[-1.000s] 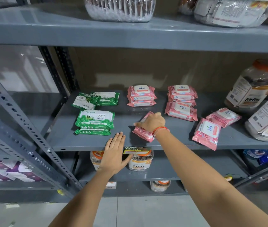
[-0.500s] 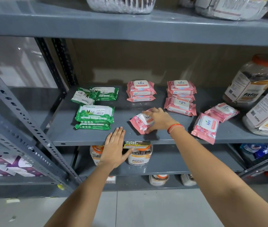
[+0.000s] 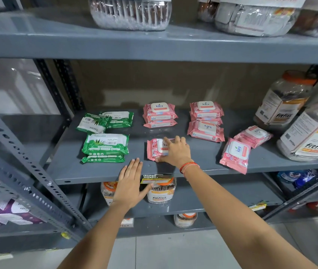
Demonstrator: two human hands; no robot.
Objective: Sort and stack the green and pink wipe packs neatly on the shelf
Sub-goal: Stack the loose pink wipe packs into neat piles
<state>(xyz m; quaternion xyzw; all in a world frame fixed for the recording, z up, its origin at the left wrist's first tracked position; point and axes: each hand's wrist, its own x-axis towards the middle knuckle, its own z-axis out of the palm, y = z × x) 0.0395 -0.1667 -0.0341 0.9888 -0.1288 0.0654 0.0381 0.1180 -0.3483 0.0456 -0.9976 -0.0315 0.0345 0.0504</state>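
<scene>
On the grey shelf (image 3: 202, 164), green wipe packs lie at the left: a stack of two (image 3: 105, 145) near the front and two loose ones (image 3: 103, 122) behind. Pink wipe packs stand in stacks at the back (image 3: 160, 113) (image 3: 205, 111), with one (image 3: 205, 131) in front of the right stack and two loose ones (image 3: 234, 155) (image 3: 253, 135) to the right. My right hand (image 3: 175, 152) grips a pink pack (image 3: 154, 150) lying flat near the shelf's front. My left hand (image 3: 130, 183) rests flat on the shelf's front edge, holding nothing.
Large clear jars with orange lids (image 3: 284, 101) (image 3: 313, 133) stand at the shelf's right end. More jars (image 3: 160, 191) sit on the lower shelf. Plastic containers (image 3: 131, 14) stand on the shelf above. A perforated steel upright (image 3: 24, 171) slants at the left.
My right hand has turned the pink pack from tilted on its edge to lying flat, label up. My left hand has stayed on the shelf's edge.
</scene>
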